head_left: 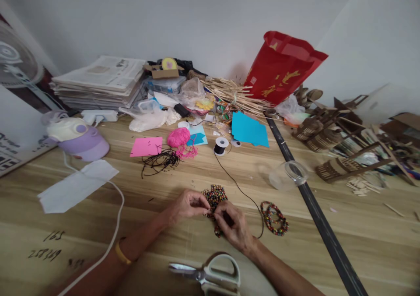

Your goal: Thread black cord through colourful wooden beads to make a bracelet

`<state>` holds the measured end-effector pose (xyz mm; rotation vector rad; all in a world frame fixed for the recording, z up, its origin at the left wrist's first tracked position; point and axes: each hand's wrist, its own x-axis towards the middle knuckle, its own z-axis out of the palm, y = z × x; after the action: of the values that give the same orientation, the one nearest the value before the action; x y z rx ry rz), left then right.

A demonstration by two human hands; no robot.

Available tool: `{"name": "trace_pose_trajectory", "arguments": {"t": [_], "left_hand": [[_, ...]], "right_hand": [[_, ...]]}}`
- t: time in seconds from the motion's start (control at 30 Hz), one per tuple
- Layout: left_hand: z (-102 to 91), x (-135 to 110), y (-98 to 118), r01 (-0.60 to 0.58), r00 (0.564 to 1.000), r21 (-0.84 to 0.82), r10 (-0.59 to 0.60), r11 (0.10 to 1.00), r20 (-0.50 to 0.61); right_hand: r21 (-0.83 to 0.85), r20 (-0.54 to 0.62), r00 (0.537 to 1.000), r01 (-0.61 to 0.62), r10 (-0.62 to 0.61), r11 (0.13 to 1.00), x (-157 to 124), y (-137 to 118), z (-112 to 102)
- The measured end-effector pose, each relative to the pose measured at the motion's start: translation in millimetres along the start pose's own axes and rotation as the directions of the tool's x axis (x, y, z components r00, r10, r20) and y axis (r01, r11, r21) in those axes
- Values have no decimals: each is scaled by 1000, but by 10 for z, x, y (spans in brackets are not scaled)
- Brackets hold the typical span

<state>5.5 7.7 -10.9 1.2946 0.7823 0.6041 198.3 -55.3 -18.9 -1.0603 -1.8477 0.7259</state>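
Observation:
My left hand (188, 205) and my right hand (233, 226) meet over a pile of small coloured beads (215, 196) on the wooden table (361, 226). Both hands have fingers pinched together at the pile's near edge. What each pinch holds is too small to make out, though a black cord (241, 190) runs from my right hand up to a spool (221, 146). A finished coil of strung beads (274, 218) lies just right of my right hand. Scissors (210, 275) with pale handles lie near the front edge, below my hands.
A clear plastic cup (288, 174) lies on its side by a long black bar (315, 208). Pink yarn (179, 137), tangled black thread (160, 161), pink and blue paper, a purple cap (78, 138), newspapers (101, 79), a red bag (282, 68) and wooden crafts (331, 142) crowd the back.

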Motion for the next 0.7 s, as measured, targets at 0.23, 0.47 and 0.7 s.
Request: {"name": "trace_pose_trajectory", "arguments": {"t": [0.23,0.47,0.7], "left_hand": [[0,14,-37,-22,1000,-3,22,1000,3],[-11,10,-54,-43,999,43,42,998,21],[-4,-6,-21,-32,999,45,31,998,28]], "right_hand": [[-14,2,1000,4,-4,1000,8,-25,-6],[-12,8,1000,-20,20,1000,7,-35,-1],[-13,22,1000,-4,4,1000,-13,8,8]]}}
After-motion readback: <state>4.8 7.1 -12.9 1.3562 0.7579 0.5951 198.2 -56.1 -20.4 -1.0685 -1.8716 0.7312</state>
